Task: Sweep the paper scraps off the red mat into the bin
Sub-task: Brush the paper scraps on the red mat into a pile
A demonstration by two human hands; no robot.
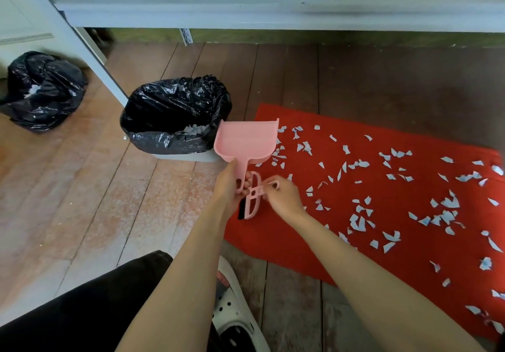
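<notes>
Clasping: left hand (229,187) on dustpan (243,140), mouth pointing away | right hand (284,198) pinching brush (252,203)

Wooden floor (82,201) carries red mat (393,209), bin (175,114), seemingly another bag (43,92).

red mat (396,207): right side cut off by frame edge
dustpan (243,141): handle partly hidden inside the left hand (227,187)
brush (252,201): bristles seemingly partly behind that hand
</notes>
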